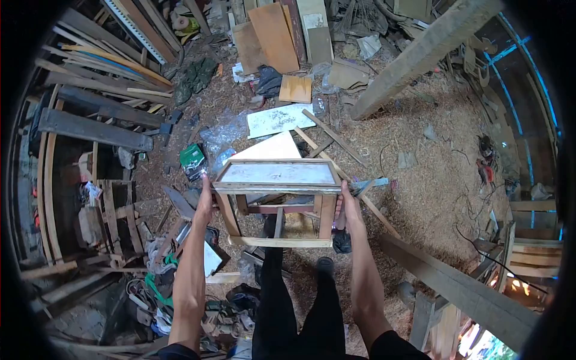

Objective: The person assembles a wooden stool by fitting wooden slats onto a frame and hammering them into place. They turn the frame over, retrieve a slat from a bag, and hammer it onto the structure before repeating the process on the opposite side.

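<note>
A small wooden frame (276, 187) with a whitish panel set in its top is held up in front of my legs. My left hand (205, 201) grips its left side near the top edge. On the opposite side, my right hand (349, 207) is closed round the right edge. Below the panel the frame is open, with wooden legs, a reddish crossbar and a pale lower rail. The fingers of both hands are partly hidden behind the wood.
White boards (281, 120) and loose sticks lie on the sawdust-covered ground beyond the frame. A green box (192, 157) is at the left. A thick post (414, 63) rises at the right, and a long beam (456, 288) crosses the lower right. Planks (96, 127) are stacked at the left.
</note>
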Available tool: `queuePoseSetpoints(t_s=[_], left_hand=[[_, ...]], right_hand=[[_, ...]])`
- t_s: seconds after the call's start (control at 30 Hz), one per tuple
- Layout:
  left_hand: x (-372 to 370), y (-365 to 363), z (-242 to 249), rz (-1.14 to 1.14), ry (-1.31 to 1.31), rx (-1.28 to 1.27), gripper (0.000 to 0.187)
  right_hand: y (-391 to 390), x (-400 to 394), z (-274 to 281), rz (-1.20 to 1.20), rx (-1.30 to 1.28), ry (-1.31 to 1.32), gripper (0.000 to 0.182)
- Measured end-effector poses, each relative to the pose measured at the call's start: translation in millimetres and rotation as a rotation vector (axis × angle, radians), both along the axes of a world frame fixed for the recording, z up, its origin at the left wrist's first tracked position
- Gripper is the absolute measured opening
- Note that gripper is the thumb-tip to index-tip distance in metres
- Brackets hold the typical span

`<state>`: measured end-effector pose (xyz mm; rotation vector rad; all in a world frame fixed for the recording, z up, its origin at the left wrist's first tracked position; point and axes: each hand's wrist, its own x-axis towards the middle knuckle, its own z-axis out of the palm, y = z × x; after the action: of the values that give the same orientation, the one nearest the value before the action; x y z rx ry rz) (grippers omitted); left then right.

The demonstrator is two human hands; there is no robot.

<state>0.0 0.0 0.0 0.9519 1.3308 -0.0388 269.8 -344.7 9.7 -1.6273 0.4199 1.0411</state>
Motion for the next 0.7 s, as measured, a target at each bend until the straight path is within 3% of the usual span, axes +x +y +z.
queuePoseSetpoints(t_s=[0.07, 0.1, 0.17, 0.2, 0.23, 0.37, 0.57, 0.63, 0.7], left_hand=[[-4, -17, 7, -0.035, 0.014, 0.043, 0.094], [8, -25, 20, -0.015, -0.044, 0.195, 0.094], [-21, -79, 0, -0.034, -0.054, 0.134, 0.078], [-25, -134, 21, 0.097, -0.063, 0.141, 0.06], [-31, -147, 20, 0.095, -0.079, 0.092, 0.058], [-70, -208, -25, 0.136, -0.176, 0.029, 0.058], [-133, -276, -54, 0.126, -0.301, -0.152, 0.06], [-165, -286, -83, -0.008, -0.355, -0.184, 0.054], [-191, -299, -106, 0.04, -0.352, -0.227, 0.047]], right_hand=[[-4, 8, 2, 0.065, 0.061, 0.016, 0.053], [-4, 29, -13, 0.085, 0.21, -0.049, 0.053], [-65, 15, -14, 0.143, 0.203, -0.066, 0.047], [-106, 5, -12, 0.168, 0.151, -0.024, 0.046], [-118, 2, -13, 0.173, 0.162, -0.035, 0.046], [-178, -21, -20, 0.174, 0.168, -0.034, 0.048], [-231, -56, -55, 0.209, 0.147, -0.07, 0.05], [-245, -62, -87, 0.308, 0.072, 0.038, 0.046], [-245, -77, -112, 0.245, 0.28, 0.04, 0.043]])
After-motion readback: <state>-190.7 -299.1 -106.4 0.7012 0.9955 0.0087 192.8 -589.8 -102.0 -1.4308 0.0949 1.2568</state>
